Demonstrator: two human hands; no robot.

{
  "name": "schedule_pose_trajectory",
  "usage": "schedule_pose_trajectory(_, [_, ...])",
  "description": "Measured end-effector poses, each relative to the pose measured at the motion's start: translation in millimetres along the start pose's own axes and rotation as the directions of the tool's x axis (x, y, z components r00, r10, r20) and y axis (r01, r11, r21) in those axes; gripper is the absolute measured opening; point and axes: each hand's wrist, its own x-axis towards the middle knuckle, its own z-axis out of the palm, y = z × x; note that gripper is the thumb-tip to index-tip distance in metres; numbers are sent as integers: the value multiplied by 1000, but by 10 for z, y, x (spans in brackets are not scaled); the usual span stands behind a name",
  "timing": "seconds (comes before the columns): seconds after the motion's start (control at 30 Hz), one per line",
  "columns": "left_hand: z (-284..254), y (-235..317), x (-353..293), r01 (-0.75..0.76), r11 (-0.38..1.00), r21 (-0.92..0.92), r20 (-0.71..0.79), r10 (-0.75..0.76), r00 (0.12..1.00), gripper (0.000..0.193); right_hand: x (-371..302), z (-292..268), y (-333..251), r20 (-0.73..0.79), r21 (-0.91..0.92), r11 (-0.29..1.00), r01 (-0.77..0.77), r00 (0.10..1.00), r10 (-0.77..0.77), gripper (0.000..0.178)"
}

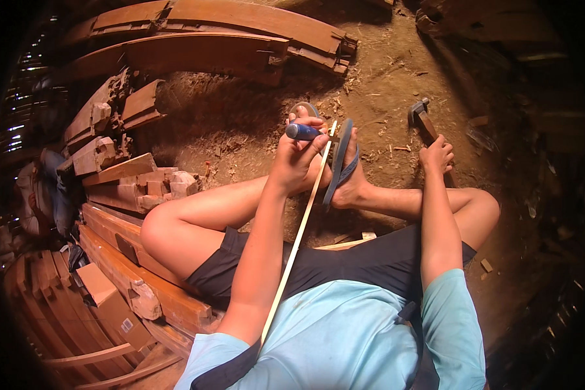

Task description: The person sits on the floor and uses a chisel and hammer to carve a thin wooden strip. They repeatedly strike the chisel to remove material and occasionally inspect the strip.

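My left hand (296, 156) is closed around the blue handle of a chisel (302, 132). Its dark blade points right, meeting a thin pale wooden strip (299, 237) near the strip's far end. That strip runs from beside my feet back across my shorts to my left side. Behind the blade stands the sole of a blue-grey flip-flop (338, 162) on my foot, turned on edge. On the right, my right hand (437, 155) grips the wooden handle of a hammer (426, 123). The hammer's metal head is up, apart from the chisel.
Long brown carved wooden beams (234, 55) lie across the far side. Broken wood blocks (133, 185) and more beams (120, 247) line my left, beside a cardboard box (114, 305). Another person's trouser leg (58, 188) shows far left. Wood chips litter the dirt floor (383, 84).
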Motion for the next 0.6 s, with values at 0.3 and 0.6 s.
schedule_pose_trajectory(0.3, [-114, -139, 11, -17, 997, -71, -151, 6, 989, 20, -5, 84, -12, 29, -11, 997, 71, 997, -71, 46])
schedule_pose_trajectory(0.6, [-89, -173, -82, 64, 997, -39, -294, -73, 953, 32, 188, 287, -42, 169, 344, 935, 89, 973, -155, 49])
